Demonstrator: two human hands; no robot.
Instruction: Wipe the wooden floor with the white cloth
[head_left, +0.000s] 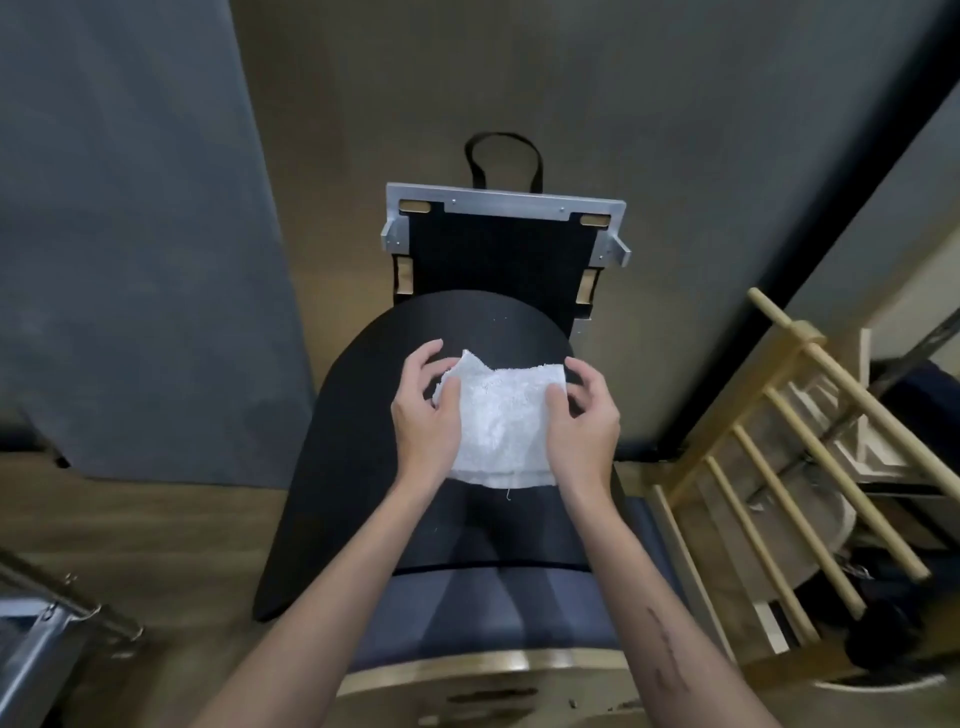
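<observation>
Over the black curved pad (363, 415) of the exercise barrel, I held the white cloth (506, 426) stretched between both hands, above the pad and off the wooden floor (649, 130). My left hand (423, 415) pinched the cloth's left edge with thumb on top and fingers curled behind, and my right hand (584, 421) gripped the right edge the same way. Wooden ladder rungs (779, 467) stood to my right, a grey mat (130, 234) lay on the floor to my left.

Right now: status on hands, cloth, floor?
Both hands, left and right, hold the white cloth by its sides. Cloth over the black pad, not on the wooden floor.
</observation>
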